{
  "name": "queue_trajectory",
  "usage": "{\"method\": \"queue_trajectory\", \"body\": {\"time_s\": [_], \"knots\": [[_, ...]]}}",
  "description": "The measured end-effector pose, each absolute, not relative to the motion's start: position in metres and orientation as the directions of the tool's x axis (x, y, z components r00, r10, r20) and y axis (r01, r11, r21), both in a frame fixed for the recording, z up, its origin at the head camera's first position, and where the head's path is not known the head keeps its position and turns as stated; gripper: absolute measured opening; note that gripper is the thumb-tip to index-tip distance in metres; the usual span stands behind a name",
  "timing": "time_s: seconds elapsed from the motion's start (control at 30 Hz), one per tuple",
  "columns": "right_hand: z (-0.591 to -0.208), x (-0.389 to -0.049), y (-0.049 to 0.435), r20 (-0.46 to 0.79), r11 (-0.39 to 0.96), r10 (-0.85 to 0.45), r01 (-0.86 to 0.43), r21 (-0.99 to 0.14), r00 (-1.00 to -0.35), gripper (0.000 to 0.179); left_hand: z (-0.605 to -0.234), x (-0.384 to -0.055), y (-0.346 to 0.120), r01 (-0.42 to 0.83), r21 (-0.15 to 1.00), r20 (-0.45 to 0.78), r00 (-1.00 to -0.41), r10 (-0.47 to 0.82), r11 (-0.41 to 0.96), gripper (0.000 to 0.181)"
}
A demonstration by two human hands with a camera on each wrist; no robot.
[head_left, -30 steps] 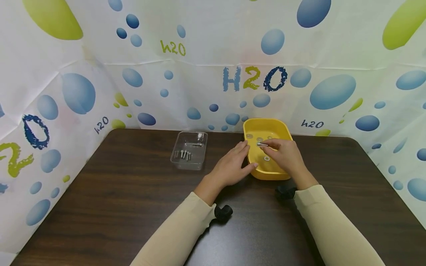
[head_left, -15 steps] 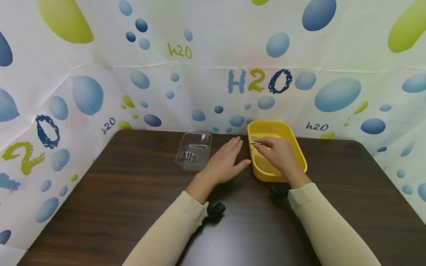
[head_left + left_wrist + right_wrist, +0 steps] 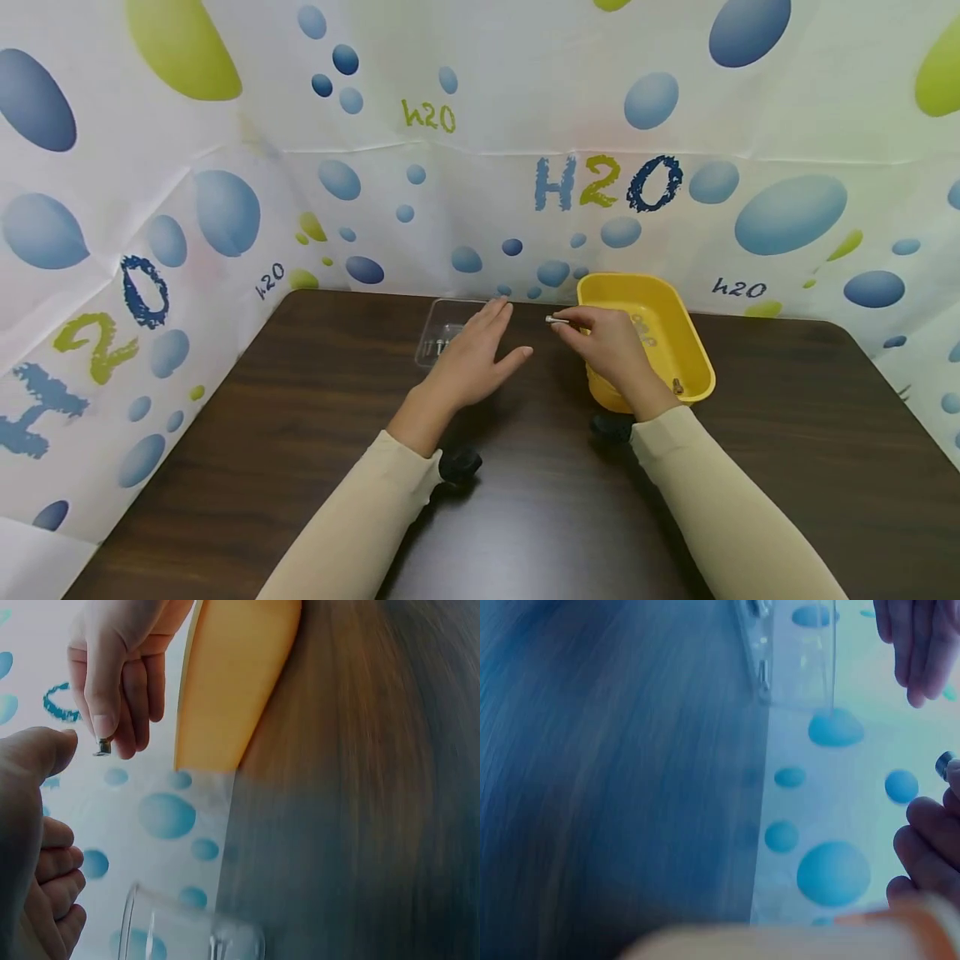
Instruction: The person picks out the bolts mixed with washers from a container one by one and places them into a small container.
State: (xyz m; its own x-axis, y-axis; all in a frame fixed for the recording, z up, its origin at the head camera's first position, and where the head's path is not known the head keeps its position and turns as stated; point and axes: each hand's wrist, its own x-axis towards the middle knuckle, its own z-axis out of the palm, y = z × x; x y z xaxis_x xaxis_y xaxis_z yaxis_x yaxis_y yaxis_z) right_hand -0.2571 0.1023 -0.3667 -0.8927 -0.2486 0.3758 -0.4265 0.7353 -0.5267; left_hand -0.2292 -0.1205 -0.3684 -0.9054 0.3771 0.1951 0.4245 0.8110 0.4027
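Note:
My right hand point(image 3: 611, 346) pinches a small metal bolt point(image 3: 555, 319) between thumb and forefinger, just past the left rim of the yellow bin point(image 3: 701, 358). The bolt's head sticks out from the fingertips in the left wrist view, its shank hidden by the fingers. My left hand point(image 3: 468, 354) is held out with straight fingers and the thumb spread, holding nothing. It overlaps the right part of a clear plastic box point(image 3: 429, 333) in the head view. Bolts point(image 3: 439, 347) lie in that box, some of them hidden behind the hand.
Several washers point(image 3: 642, 329) lie in the yellow bin, with a small brownish piece point(image 3: 678, 386) near its front corner. Both containers stand at the back of the dark wooden table point(image 3: 517, 517). A patterned sheet point(image 3: 495, 108) hangs behind and along the left side.
My right hand has carried the bolt left, from over the yellow bin to beyond its rim. My left hand has left the bin's edge and moved left in front of the clear box.

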Motion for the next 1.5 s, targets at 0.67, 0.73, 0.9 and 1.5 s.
{"method": "queue_trajectory", "body": {"time_s": [0.67,0.73,0.9,1.5], "knots": [[-0.38,-0.269,0.039,0.426,0.673,-0.28,-0.493,-0.552,-0.86,0.023,-0.389,-0.226,-0.192,0.301,0.456,0.192,-0.952,0.237,0.837,0.079],[-0.382,-0.27,0.035,0.427,0.67,-0.28,-0.493,-0.555,-0.86,0.022,-0.391,-0.226,-0.197,0.29,0.455,0.19,-0.955,0.227,0.842,0.079],[-0.385,-0.274,0.024,0.437,0.655,-0.3,-0.516,-0.553,-0.848,0.021,-0.396,-0.225,-0.205,0.265,0.458,0.175,-0.963,0.206,0.849,0.08],[-0.384,-0.285,-0.018,0.39,0.668,-0.437,-0.583,-0.462,-0.81,0.021,-0.402,-0.224,-0.217,0.225,0.47,0.11,-0.974,0.196,0.854,0.081]]}}
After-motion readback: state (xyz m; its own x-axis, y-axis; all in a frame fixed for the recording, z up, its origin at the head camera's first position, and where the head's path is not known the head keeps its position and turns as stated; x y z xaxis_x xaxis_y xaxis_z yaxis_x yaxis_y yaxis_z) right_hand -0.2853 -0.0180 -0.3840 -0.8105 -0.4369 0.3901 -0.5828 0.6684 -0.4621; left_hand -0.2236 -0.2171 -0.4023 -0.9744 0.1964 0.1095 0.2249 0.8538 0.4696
